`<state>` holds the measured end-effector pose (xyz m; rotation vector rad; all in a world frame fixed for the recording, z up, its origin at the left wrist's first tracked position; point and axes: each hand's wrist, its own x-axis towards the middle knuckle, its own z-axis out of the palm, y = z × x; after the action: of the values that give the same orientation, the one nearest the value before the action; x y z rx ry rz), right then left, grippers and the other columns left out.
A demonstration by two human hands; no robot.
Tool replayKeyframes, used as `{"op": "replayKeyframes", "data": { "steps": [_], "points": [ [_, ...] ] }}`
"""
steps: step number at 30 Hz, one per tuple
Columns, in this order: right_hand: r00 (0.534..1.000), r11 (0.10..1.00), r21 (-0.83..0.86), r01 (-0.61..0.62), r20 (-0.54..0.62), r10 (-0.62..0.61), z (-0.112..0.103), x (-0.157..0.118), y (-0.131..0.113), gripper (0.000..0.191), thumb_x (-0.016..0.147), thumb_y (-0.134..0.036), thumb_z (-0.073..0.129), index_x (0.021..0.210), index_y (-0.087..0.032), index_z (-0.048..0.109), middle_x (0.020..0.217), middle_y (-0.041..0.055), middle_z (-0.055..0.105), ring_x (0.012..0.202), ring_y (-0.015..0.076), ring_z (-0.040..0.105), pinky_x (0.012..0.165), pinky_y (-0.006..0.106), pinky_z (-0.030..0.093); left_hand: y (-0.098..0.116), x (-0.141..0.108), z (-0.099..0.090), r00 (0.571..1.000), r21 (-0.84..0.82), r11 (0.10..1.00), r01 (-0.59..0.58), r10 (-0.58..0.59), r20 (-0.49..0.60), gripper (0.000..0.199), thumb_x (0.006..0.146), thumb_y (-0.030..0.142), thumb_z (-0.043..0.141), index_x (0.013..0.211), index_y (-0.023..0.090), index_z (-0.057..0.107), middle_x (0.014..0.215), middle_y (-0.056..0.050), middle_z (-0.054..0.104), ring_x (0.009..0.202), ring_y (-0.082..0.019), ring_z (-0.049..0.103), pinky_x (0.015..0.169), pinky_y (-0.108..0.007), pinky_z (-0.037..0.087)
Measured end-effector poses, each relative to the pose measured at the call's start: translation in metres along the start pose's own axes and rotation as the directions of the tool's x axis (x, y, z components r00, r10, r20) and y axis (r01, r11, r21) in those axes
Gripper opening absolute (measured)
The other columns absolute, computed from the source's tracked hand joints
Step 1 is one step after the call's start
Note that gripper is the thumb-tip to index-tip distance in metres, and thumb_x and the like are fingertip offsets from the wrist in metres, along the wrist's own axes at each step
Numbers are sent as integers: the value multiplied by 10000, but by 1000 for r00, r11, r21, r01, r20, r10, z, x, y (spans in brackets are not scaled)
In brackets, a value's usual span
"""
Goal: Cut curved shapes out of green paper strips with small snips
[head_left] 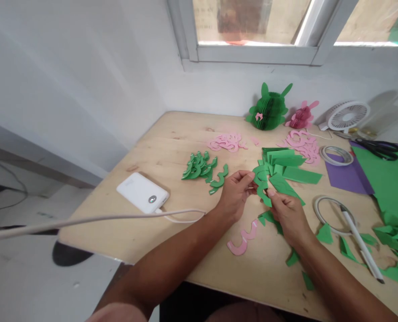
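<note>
Between both hands is a curved green paper cutout [262, 182], held just above the table. My left hand [235, 193] pinches its left edge between thumb and fingers. At its lower right, my right hand [286, 212] is closed on the same cutout. Behind and to the right lie folded green paper strips [286, 167]. A pile of wavy green cutouts [199, 166] rests left of my left hand, with a separate green wavy piece [220, 179] beside it. Below the hands lies a pink wavy cutout [243, 239].
A white power bank [143, 192] with a cable sits on the left. Pink cutouts [227, 141], a green paper figure [269, 109], a pink paper figure [301, 116] and a small fan [348, 115] stand behind. Scissors [380, 147], tape [336, 155] and a white pen [361, 243] lie right.
</note>
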<state>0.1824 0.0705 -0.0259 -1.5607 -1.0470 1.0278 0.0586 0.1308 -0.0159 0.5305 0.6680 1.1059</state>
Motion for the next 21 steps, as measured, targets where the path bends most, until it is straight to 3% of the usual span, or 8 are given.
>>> {"op": "replayKeyframes", "data": {
  "steps": [7, 14, 21],
  "points": [
    [1000, 999, 32, -15, 0, 15, -1, 2, 4, 545, 782, -619, 593, 509, -227, 330, 492, -77, 202, 447, 75, 155, 398, 231, 94, -1, 1, -2, 1000, 3, 1000, 8, -8, 6, 265, 627, 307, 807, 702, 152, 605, 633, 11, 619, 594, -102, 573, 595, -244, 437],
    [995, 991, 101, -91, -33, 95, 1, 3, 3, 506, 690, -637, 664, 604, -140, 621, 434, -100, 212, 405, 64, 162, 396, 218, 103, -1, 0, -1, 1000, 13, 1000, 4, -4, 11, 248, 641, 299, 795, 707, 148, 609, 614, 10, 612, 579, -99, 569, 585, -238, 435],
    [995, 992, 86, -94, -29, 97, -1, 3, 5, 485, 711, -602, 664, 629, -124, 664, 434, -91, 242, 403, 64, 184, 394, 214, 118, 0, 0, 0, 1000, 20, 1000, 3, -3, 10, 254, 644, 306, 796, 695, 150, 603, 603, 12, 606, 571, -97, 565, 588, -238, 438]
  ]
}}
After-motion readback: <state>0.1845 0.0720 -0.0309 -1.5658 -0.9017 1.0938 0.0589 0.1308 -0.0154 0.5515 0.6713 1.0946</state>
